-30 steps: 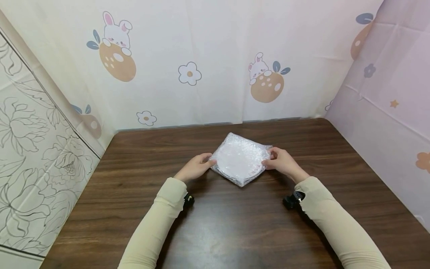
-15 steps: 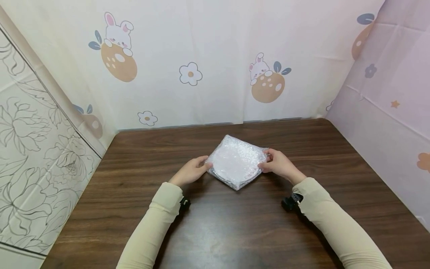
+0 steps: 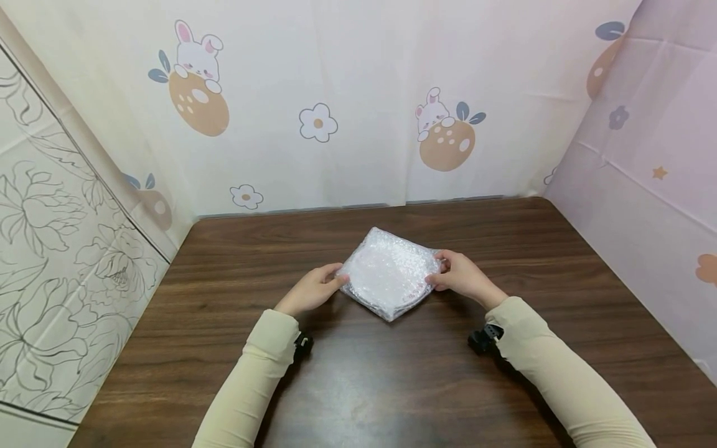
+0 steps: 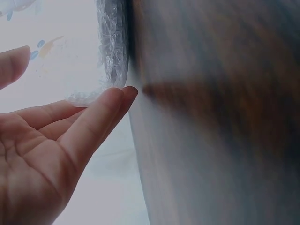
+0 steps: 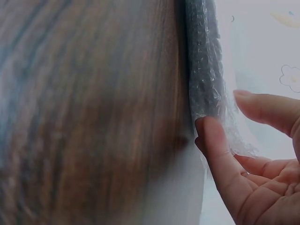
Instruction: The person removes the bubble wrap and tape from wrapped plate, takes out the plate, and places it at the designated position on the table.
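Observation:
A flat bubble-wrapped package lies near the middle of the table, one corner toward me. A pale round shape shows through the clear wrap; what it is stays hidden. My left hand holds the package's left corner, thumb over the top and fingers at the edge. In the left wrist view its fingertips meet the wrap's side. On the opposite corner, my right hand grips with the thumb above and the other fingers around the edge. The right wrist view shows its fingertips against the wrap near the tabletop.
The dark wooden table runs back to a printed curtain with rabbits and flowers. A floral panel borders the left side, and another curtain the right. Black cameras sit at both wrists.
The package has slid slightly left and toward me. Both hands have moved along with it and keep their places at its two side corners.

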Demonstrator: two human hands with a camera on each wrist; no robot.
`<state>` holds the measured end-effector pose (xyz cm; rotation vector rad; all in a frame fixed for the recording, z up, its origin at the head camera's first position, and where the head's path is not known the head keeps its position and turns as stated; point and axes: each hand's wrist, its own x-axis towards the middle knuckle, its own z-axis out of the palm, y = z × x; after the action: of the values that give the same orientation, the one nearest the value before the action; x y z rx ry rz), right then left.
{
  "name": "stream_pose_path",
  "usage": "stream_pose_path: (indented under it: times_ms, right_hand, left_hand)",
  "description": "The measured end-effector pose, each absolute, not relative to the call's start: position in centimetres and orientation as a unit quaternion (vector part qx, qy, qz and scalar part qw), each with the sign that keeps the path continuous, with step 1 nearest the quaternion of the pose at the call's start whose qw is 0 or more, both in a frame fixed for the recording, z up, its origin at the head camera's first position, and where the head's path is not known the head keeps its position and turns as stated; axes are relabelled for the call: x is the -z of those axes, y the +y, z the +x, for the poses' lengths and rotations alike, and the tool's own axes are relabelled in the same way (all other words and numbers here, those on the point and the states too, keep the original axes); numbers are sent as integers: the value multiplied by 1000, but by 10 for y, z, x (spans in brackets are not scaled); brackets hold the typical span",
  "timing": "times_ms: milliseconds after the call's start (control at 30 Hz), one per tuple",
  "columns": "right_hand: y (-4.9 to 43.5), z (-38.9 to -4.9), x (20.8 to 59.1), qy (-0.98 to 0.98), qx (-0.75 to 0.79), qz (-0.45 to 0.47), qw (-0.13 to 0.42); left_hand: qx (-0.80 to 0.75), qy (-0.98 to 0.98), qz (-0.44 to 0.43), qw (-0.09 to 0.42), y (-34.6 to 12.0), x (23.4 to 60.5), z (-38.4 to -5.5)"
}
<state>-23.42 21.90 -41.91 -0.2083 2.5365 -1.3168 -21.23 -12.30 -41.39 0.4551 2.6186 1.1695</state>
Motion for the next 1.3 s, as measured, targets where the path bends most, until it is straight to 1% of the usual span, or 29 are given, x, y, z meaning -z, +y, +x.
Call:
stream_pose_path:
  times_ms: [367, 600, 733, 967, 1167, 1300]
  right_hand:
    - [220, -232, 416, 889, 430, -86, 131]
    - [225, -232, 414, 897, 413, -89, 134]
    - [230, -231, 412, 899, 408, -94, 125]
    - [235, -226, 397, 920, 369, -105, 83]
    - [237, -226, 384, 937, 326, -120, 20]
    - [232, -225, 380, 934, 326, -148, -16]
  left_hand:
    - [-429, 887, 132, 113, -123, 414, -215]
    - [-444, 879, 122, 126, -118, 415, -217]
    - [-436, 882, 129, 125, -116, 416, -219]
    - [-413, 891, 142, 127, -114, 418, -221]
    - [-397, 895, 154, 129, -114, 416, -220]
    - [-386, 900, 159, 127, -114, 415, -220]
